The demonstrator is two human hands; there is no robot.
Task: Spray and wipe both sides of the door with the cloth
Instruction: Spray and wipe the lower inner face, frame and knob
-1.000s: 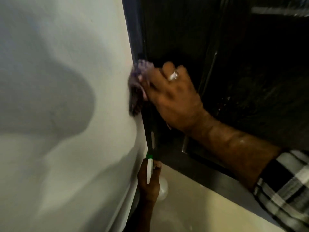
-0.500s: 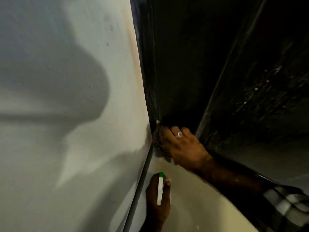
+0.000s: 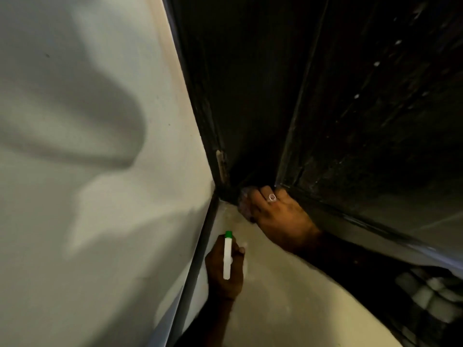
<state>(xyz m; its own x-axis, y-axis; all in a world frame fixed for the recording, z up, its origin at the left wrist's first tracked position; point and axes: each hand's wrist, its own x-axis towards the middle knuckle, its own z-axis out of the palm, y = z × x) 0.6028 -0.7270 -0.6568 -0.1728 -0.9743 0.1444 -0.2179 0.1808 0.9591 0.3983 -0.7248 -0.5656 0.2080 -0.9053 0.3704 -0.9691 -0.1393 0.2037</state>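
**Cloth down in the bottom corner of the dark door**

Closest to me, a checked sleeve (image 3: 431,299) comes in from the lower right. Low in the middle, the left hand (image 3: 225,274) has its fingers curled around a white spray bottle (image 3: 227,259) with a green tip, which points up towards the corner; the bottle hangs above the pale floor (image 3: 288,296), just beside the dark skirting strip (image 3: 198,259) at the foot of the white wall (image 3: 87,171).

A little further on, the right hand (image 3: 278,216), a ring (image 3: 272,197) on one finger, presses a cloth (image 3: 244,204) into the bottom corner where the door frame meets the floor. Only a pale, blurred bunch of the cloth shows beyond the fingers, which curl over it.

Beyond that rises the dark door (image 3: 375,108), its panel speckled with small light spots, standing at an angle to the dark frame (image 3: 240,96) along the wall's edge.
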